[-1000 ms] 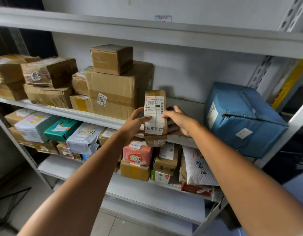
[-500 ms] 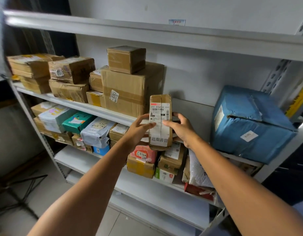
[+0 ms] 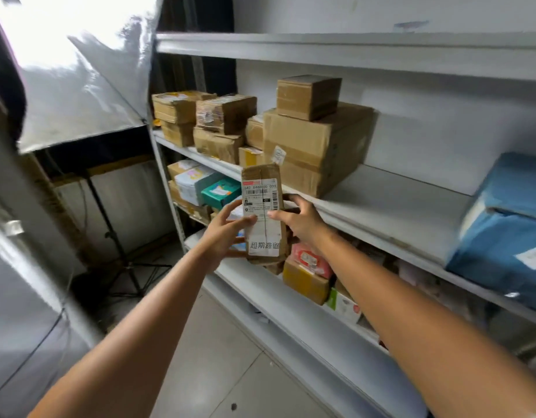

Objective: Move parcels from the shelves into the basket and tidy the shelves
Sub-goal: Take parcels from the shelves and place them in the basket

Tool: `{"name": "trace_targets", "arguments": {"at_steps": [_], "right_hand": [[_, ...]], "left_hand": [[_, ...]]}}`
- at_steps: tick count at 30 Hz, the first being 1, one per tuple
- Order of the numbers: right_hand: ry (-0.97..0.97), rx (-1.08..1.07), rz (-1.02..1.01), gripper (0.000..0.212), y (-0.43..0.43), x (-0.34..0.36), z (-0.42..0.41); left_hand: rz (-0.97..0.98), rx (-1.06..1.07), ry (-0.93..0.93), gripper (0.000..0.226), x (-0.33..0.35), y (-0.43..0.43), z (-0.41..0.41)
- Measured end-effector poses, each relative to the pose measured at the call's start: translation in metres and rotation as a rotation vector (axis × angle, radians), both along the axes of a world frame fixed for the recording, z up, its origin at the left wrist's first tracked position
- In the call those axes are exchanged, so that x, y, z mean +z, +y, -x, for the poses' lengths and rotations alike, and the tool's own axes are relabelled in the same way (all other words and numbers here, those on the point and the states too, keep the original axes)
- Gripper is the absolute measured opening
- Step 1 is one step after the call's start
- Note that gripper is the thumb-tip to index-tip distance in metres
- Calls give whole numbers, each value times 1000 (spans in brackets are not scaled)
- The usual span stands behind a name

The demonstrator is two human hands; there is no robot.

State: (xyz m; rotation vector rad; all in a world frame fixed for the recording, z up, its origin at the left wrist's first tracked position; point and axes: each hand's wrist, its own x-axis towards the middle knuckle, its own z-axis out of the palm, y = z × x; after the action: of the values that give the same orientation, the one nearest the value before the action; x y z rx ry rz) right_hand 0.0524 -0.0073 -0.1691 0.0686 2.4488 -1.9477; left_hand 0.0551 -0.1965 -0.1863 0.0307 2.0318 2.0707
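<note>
Drawn away from the shelf edge and leftward since a moment ago: narrow cardboard parcel (image 3: 263, 212), upright, now out in front of the shelving (image 3: 390, 206). Pinched between both hands, left hand (image 3: 227, 229) thumb on the white shipping label, fingers curled behind; right hand (image 3: 300, 218) thumb on the label's right side, fingers wrapped round the back edge. Both grips closed on the parcel, label facing the camera. Behind, on the middle shelf: large brown carton (image 3: 318, 149) with a small box (image 3: 307, 96) stacked on top, more taped boxes to the left, blue wrapped parcel (image 3: 508, 233) far right. Below: pink packet (image 3: 310, 259), teal box (image 3: 220, 193), assorted small parcels. Light stand (image 3: 116, 236) on the floor at left.
</note>
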Motion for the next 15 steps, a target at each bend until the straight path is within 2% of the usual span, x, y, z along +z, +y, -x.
{"name": "trace_targets", "arguments": {"at_steps": [2,8,12,15], "right_hand": [[7,51,2,47,-36,-1,11],[12,253,4,39,-150,4,52],[26,379,31,55,-222,2,67],[36,510,7,52,-271,-5,73]], "left_hand": [[15,50,10,52,0,-36,4],[48,226,53,53,5,-142,7],[85,336,54,52,8,-206,-4],[94,447,23,59,3,-246,-18]]}}
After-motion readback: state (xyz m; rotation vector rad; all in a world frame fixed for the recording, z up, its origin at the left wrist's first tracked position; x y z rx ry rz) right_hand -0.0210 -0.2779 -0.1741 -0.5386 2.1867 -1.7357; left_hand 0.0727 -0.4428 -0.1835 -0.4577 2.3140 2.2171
